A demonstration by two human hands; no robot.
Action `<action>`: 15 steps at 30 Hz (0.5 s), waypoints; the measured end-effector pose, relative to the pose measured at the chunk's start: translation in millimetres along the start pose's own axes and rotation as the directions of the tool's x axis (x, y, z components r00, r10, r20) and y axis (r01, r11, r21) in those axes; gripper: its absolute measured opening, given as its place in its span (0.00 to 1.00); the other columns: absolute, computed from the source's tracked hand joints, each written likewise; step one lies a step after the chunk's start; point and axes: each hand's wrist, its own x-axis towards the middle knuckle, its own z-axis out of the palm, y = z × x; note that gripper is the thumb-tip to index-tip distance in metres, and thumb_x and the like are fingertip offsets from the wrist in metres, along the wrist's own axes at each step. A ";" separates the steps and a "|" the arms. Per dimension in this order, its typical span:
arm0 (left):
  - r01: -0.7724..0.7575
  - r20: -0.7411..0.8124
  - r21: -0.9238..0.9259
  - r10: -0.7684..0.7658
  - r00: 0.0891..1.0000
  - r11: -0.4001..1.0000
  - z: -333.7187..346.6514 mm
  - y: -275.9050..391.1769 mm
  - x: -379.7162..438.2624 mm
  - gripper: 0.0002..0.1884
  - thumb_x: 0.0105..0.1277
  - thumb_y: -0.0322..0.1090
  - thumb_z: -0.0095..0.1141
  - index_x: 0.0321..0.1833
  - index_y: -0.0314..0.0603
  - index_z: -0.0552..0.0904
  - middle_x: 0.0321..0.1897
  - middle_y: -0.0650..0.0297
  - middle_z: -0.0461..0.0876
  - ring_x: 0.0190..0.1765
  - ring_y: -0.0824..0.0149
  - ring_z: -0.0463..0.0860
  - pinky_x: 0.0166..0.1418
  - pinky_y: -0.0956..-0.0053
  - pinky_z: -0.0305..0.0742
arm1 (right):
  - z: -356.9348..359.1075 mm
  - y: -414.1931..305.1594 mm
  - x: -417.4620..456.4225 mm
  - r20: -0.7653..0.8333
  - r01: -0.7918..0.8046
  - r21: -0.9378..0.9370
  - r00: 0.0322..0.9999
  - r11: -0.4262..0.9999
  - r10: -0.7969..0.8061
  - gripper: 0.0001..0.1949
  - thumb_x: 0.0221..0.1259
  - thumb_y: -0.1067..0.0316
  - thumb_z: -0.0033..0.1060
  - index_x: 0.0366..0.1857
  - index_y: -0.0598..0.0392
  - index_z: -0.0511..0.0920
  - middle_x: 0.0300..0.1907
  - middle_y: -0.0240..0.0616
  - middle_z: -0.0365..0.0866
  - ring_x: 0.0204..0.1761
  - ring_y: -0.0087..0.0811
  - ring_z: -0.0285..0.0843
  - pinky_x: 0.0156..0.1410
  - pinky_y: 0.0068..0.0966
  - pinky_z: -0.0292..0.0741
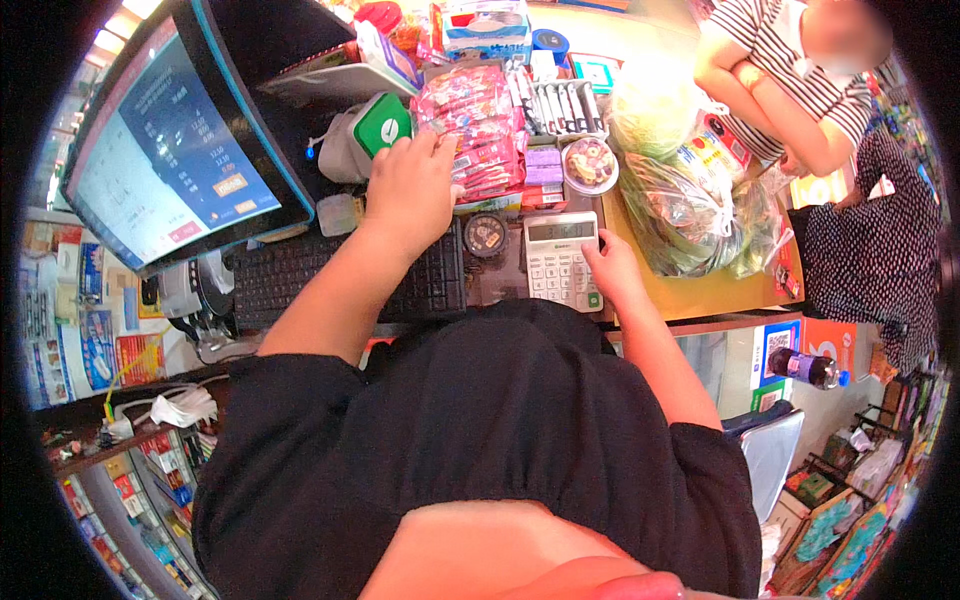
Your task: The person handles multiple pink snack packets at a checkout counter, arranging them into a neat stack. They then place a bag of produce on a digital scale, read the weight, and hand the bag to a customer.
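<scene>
My left hand point(412, 184) reaches over the counter, fingers bent downward. Its fingertips are at the left edge of a pile of pink packets point(480, 112), beside a grey payment device with a green face point(384, 129). I see nothing held in it, though the palm is hidden. At the right edge of a white desk calculator point(551, 262), my right hand point(616, 266) has a fingertip over the upper right keys. Whether its other fingers grip the calculator's side is hidden. Digits show on the calculator's display. Under my left forearm lies a black keyboard point(300, 274).
A large monitor point(180, 142) stands at the left. Clear plastic bags of vegetables point(675, 217) lie on the yellow counter mat point(675, 295) at right, near a person with folded arms point(780, 97). A round lidded cup point(590, 166) stands beyond the calculator.
</scene>
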 end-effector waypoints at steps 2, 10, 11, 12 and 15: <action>-0.033 -0.075 -0.027 0.031 0.997 0.999 -4.9 1.5 -5.0 0.29 0.60 0.38 0.74 0.65 0.44 0.82 0.56 0.59 0.82 0.59 0.52 0.82 0.63 0.54 0.75 | 9.1 3.7 6.7 -0.020 -0.003 0.008 1.000 1.000 0.003 0.23 0.70 0.50 0.64 0.51 0.63 0.87 0.49 0.62 0.89 0.55 0.60 0.87 0.62 0.50 0.80; -0.180 -0.165 -0.262 0.139 0.976 0.948 -13.7 0.3 -40.3 0.26 0.63 0.36 0.72 0.65 0.42 0.84 0.60 0.53 0.83 0.60 0.47 0.81 0.66 0.53 0.74 | 9.3 -6.7 9.9 0.006 -0.133 0.066 0.991 0.989 0.133 0.15 0.71 0.61 0.69 0.50 0.62 0.83 0.40 0.45 0.90 0.43 0.35 0.87 0.53 0.35 0.82; -0.184 -0.177 -0.280 0.138 0.975 0.942 -13.3 -0.6 -42.7 0.26 0.63 0.36 0.72 0.64 0.42 0.85 0.59 0.53 0.83 0.60 0.46 0.81 0.66 0.53 0.74 | 6.8 -13.3 5.8 0.025 -0.144 0.067 0.989 0.987 0.143 0.14 0.72 0.61 0.69 0.50 0.62 0.83 0.40 0.43 0.89 0.43 0.33 0.86 0.52 0.34 0.81; -0.185 -0.180 -0.301 0.135 0.974 0.936 -12.4 -0.4 -43.1 0.25 0.62 0.35 0.72 0.63 0.41 0.86 0.57 0.53 0.84 0.59 0.46 0.82 0.65 0.54 0.75 | 11.1 -7.2 4.1 0.020 -0.138 0.140 0.990 0.980 0.137 0.14 0.73 0.62 0.68 0.51 0.62 0.82 0.41 0.42 0.89 0.44 0.32 0.86 0.53 0.33 0.81; -0.231 -0.242 -0.306 0.159 0.957 0.924 -11.1 -1.0 -44.6 0.24 0.62 0.36 0.72 0.62 0.42 0.86 0.56 0.59 0.83 0.56 0.51 0.82 0.61 0.55 0.75 | 22.8 6.2 0.1 -0.007 -0.112 0.311 0.993 0.944 0.120 0.13 0.76 0.64 0.65 0.55 0.61 0.80 0.44 0.40 0.88 0.46 0.31 0.86 0.54 0.32 0.81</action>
